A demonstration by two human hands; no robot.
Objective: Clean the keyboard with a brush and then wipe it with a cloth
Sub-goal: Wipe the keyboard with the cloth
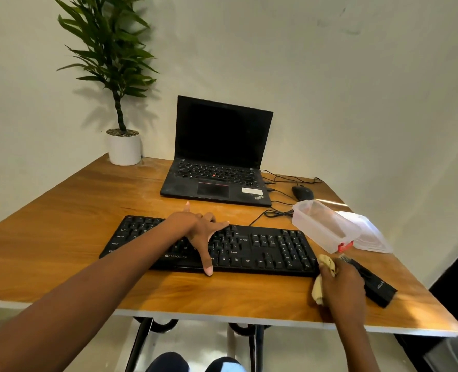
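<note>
at a wooden worktop (61,224), a person's left hand (198,229) lies spread, fingers straight, across a black keyboard (262,248), thumb at its near edge. the right hand (343,285) has its grip closed on a crumpled yellowish cloth (327,263) at the keyboard's right end. a black brush (375,284) lies just beside it; the hand hides any contact.

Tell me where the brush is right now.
The black brush lies on the table, right side of the head view, just past the keyboard, beside the right hand holding the cloth and nearer than the clear container.
</note>
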